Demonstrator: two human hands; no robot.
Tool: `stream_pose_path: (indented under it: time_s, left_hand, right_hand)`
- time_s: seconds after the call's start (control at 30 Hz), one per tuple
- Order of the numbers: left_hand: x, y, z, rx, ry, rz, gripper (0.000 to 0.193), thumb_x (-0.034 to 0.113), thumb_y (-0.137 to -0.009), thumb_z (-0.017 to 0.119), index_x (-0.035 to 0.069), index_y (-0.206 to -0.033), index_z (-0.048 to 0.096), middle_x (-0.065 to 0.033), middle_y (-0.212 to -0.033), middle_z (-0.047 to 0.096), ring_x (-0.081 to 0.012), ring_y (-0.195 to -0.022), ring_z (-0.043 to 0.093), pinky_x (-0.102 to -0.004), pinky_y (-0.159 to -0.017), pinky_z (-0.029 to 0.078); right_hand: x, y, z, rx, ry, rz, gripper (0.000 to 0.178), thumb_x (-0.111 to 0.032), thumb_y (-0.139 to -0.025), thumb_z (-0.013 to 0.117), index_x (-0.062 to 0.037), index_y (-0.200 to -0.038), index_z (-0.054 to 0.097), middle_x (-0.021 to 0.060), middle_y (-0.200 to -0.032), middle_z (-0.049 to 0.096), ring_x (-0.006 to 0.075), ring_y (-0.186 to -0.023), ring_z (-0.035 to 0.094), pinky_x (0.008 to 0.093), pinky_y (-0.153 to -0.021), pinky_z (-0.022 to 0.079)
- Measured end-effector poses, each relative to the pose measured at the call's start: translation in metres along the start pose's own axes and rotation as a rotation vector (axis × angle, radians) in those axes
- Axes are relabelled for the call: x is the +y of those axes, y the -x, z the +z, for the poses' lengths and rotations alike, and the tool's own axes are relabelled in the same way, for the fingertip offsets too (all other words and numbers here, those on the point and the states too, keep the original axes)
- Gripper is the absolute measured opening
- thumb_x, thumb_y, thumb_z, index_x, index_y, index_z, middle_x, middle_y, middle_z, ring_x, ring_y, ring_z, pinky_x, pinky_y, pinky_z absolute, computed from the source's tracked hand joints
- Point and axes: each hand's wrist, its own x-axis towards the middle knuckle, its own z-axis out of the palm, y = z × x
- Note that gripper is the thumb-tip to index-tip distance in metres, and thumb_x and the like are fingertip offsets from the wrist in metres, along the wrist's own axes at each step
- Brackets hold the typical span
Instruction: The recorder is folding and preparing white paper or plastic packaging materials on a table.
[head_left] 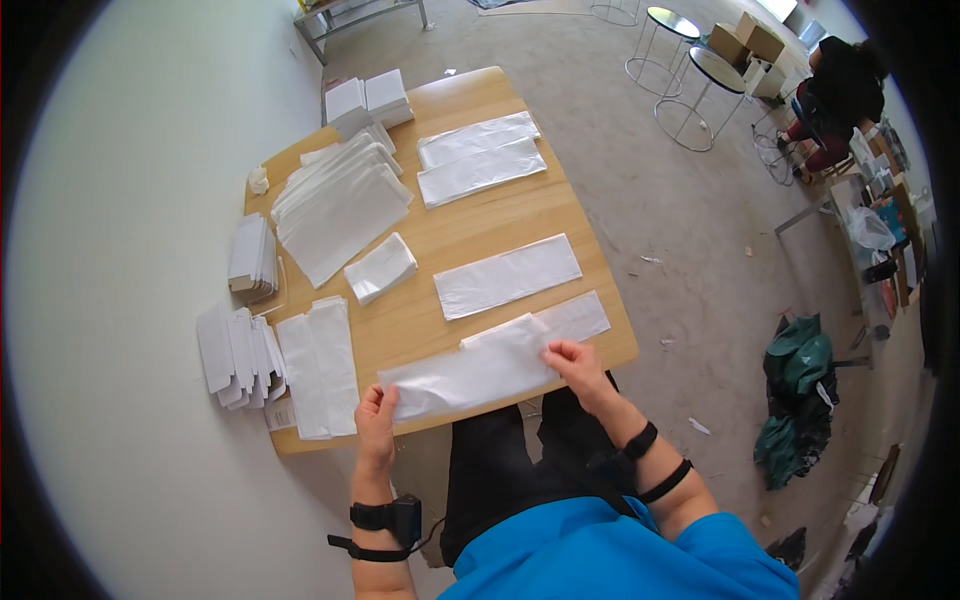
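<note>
A long strip of folded white plastic sheeting (470,375) is stretched between my two hands over the table's near edge. My left hand (376,415) pinches its left end. At the other end, my right hand (578,368) grips it between thumb and fingers. Under and behind it lies another folded white strip (580,318), partly covered. A separate flat white strip (508,276) rests just beyond. To the left of my left hand is a long white stack of sheeting (318,370). A smaller folded white piece (381,268) sits mid-table.
Fanned white sheets (340,210) and folded strips (480,158) cover the wooden table's (470,228) far half. Flattened white boxes (240,355) stand along the wall side. Right, there are round stools (716,70), a seated person (840,90) and dark green bags (795,400) on the floor.
</note>
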Motion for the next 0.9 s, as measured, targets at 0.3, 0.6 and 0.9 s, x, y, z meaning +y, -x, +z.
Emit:
stream_pose_path:
  time_s: [0.3,0.6,0.9]
  left_hand:
    - [-0.046,0.014,-0.018,0.111,-0.07,-0.043,0.017,0.018,-0.093,0.064,0.003,-0.098,0.063,0.0005,-0.089,0.063,-0.0051,-0.079,0.055,-0.0209,-0.073,0.044]
    - [-0.05,-0.031,-0.01,0.14,-0.175,0.03,0.019,0.02,-0.093,0.064,0.001,-0.095,0.062,0.0011,-0.084,0.061,-0.005,-0.076,0.051,-0.0206,-0.069,0.042]
    - [-0.064,-0.046,-0.007,0.205,-0.418,0.111,0.024,0.022,-0.091,0.066,-0.001,-0.087,0.062,0.0031,-0.075,0.056,-0.0047,-0.069,0.047,-0.0211,-0.062,0.04]
  right_hand:
    - [0.013,0.003,-0.004,0.067,0.364,-0.079,0.021,-0.018,-0.083,0.068,0.0019,-0.09,0.069,0.0043,-0.077,0.069,0.0089,-0.072,0.062,0.0253,-0.067,0.05]
    - [0.004,-0.039,0.012,0.283,0.62,-0.174,0.024,-0.022,-0.074,0.071,-0.0023,-0.087,0.069,0.0113,-0.074,0.069,0.0223,-0.068,0.067,0.0334,-0.064,0.052]
    - [0.008,-0.05,0.01,0.347,0.699,-0.215,0.023,-0.02,-0.069,0.073,-0.0022,-0.083,0.066,0.0117,-0.072,0.068,0.0262,-0.069,0.067,0.0361,-0.065,0.052]
